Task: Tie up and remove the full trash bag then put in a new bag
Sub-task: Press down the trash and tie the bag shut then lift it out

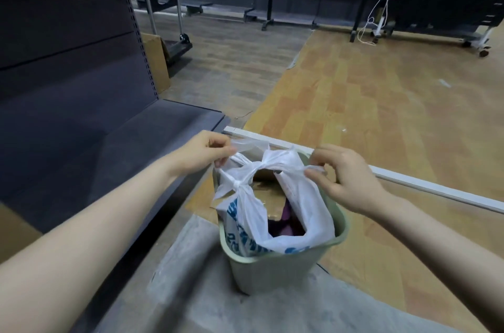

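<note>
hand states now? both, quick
Left hand: fingers pinch a twisted handle of the white plastic trash bag.
Right hand: fingers pinch the bag's other handle.

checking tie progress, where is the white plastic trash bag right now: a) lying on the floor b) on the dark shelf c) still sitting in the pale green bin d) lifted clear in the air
c: the white plastic trash bag sits inside the pale green plastic bin, while the left hand and right hand each pinch a twisted end of the bag.
</note>
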Tool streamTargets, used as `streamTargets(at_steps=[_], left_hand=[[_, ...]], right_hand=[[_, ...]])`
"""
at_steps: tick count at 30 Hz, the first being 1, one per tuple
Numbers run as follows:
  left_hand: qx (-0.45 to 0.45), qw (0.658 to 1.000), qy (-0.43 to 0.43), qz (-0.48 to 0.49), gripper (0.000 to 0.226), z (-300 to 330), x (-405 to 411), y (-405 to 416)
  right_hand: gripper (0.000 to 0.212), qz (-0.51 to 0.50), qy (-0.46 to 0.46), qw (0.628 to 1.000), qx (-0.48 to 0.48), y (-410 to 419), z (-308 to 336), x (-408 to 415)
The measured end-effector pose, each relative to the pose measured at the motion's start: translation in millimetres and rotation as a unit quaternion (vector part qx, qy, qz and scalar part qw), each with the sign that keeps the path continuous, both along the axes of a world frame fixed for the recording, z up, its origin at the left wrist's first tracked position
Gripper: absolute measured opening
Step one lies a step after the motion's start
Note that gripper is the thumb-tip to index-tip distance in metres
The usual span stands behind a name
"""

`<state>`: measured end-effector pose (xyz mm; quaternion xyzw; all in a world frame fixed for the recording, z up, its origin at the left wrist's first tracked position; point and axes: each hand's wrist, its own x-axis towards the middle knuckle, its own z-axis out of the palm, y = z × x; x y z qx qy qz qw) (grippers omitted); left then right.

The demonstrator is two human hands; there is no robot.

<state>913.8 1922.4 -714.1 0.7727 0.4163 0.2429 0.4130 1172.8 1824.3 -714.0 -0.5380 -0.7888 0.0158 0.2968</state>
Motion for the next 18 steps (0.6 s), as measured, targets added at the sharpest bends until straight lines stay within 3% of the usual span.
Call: streamTargets(at_steps=[4,7,8,10,12,13,15,17,18], left_hand=[[-0.015,0.998,-0.052,-0.007,0.033,7.5,7.1,-8.8],[0.097,0.995,-0.024,0.023,0.038,9.2,20.4,-18.9],[0.180,0.982,-0.001,0.055,0.043,5.9,21.5,-24.0],[0.386,0.918,0.001,0.089,0.050,-4.4,19.2,-41.3],[0.541,0.840,0.011,-0.035,0.050,-23.7,15.3,-64.9],[0.577,0.807,0.036,-0.118,0.049,-37.7,14.8,-76.2],[0.589,0.772,0.108,-0.213,0.048,-64.0,12.6,-93.9],[0.580,0.771,0.151,-0.215,0.044,-87.0,7.1,-101.2],[0.565,0.787,0.153,-0.195,0.040,-95.9,3.4,-102.0]], right_hand=[[0.053,-0.001,-0.051,0.999,-0.015,3.1,4.3,-30.0],[0.058,-0.019,-0.197,0.980,-0.004,20.8,-0.7,-54.3],[0.047,-0.021,-0.242,0.970,0.020,23.9,-4.1,-62.6],[0.025,-0.048,-0.312,0.948,0.050,29.2,-11.7,-69.9],[0.030,-0.059,-0.320,0.944,0.060,35.0,-13.5,-67.7],[0.034,-0.055,-0.325,0.942,0.062,35.2,-12.7,-66.1],[0.038,-0.053,-0.336,0.938,0.067,32.7,-9.7,-62.8],[0.042,-0.059,-0.334,0.939,0.055,30.3,-7.4,-62.0],[0.046,-0.065,-0.320,0.944,0.053,31.2,-7.8,-61.2]])
